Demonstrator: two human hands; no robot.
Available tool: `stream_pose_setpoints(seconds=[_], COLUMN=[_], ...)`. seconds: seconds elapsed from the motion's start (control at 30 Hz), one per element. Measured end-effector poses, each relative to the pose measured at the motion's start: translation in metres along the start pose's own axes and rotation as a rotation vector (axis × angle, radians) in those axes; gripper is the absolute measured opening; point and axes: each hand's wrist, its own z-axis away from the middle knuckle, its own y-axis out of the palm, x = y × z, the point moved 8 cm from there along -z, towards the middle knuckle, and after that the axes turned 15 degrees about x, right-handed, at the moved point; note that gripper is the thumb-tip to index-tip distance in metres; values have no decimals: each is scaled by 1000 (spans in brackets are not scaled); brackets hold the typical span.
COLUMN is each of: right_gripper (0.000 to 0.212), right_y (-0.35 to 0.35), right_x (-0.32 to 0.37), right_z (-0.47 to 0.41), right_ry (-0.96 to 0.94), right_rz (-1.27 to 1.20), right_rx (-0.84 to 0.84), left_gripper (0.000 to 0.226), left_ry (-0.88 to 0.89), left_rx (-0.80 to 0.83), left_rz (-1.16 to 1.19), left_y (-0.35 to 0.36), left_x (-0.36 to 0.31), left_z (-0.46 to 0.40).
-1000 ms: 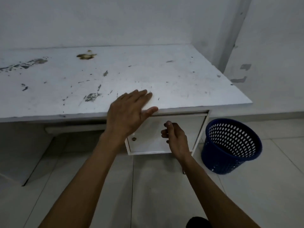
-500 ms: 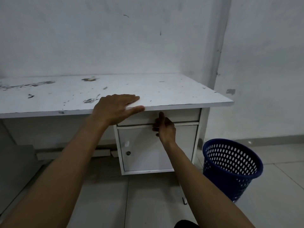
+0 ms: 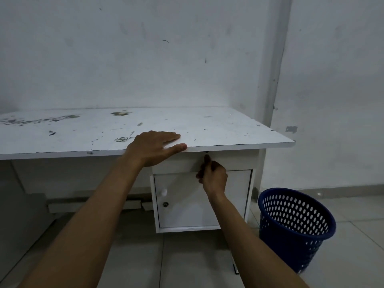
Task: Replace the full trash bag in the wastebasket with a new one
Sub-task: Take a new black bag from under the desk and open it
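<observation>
From the head view we see our left hand (image 3: 154, 146) lying flat on the front edge of the white surface (image 3: 218, 127), a little left of the frame's centre, fingers straight and thumb stretched along the edge, gripping nothing. The surface is scuffed, with dark chips and stains toward the upper left of its top.

Just below and to the right, our right hand (image 3: 213, 175) is up against the drawer (image 3: 178, 165) front under the surface, fingers curled and one fingertip raised toward the drawer's top edge. It appears to pinch or hook something there, but the spot is dark and small and we cannot tell what, or whether it truly holds it.

Under the drawer is a cabinet door (image 3: 187, 204) with a pale knob (image 3: 163, 191) and a round lock (image 3: 165, 204) at its left side.

The wastebasket (image 3: 295, 227), dark blue with rows of holes, stands on the tiled floor (image 3: 187, 262) at the lower right of the frame, just beside the cabinet and tilted slightly. We see no bag in it.
</observation>
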Motion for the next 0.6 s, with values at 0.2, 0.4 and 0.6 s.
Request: stream_pose_setpoints(seconds=[0.2, 0.4, 0.6], right_gripper=[43, 43, 45], right_y=[-10, -16, -14], right_x=[12, 13, 5], right_z=[57, 97, 113], right_ry=[-105, -168, -198], right_rz=[-44, -55, -60], right_rx=[-14, -17, -12], left_gripper=[83, 60, 51], left_ry=[42, 90, 147], left_rx=[-62, -135, -167], left_rz=[126, 278, 320], left_y=[-4, -9, -10], left_x=[-1, 2, -3], left_z=[3, 8, 12])
